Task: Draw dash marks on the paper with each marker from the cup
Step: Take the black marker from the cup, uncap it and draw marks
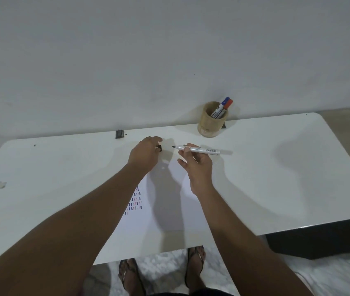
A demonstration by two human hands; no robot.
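Head view, from the left: the left hand [145,153] pinches a small dark cap [159,148] in its fingertips above the white table [276,167], near the paper [169,210] with its rows of dashes. Beside it the right hand [197,165] grips the uncapped marker [199,149] mid-barrel, tip leftward. Light, stiff and smooth, it would likely write best held nearer the tip; two more stand in the cup [210,122].

Left hand [145,153] and right hand [197,167]: bare, no rings, watch or bands visible. Both forearms uncovered up to the frame edge; no sleeve in view. Feet seen below the table edge: dark thong-style sandals, left sandal [130,274] and right sandal [195,263], toes exposed. Dark garment edge [191,294] at bottom of frame; type cannot be told.
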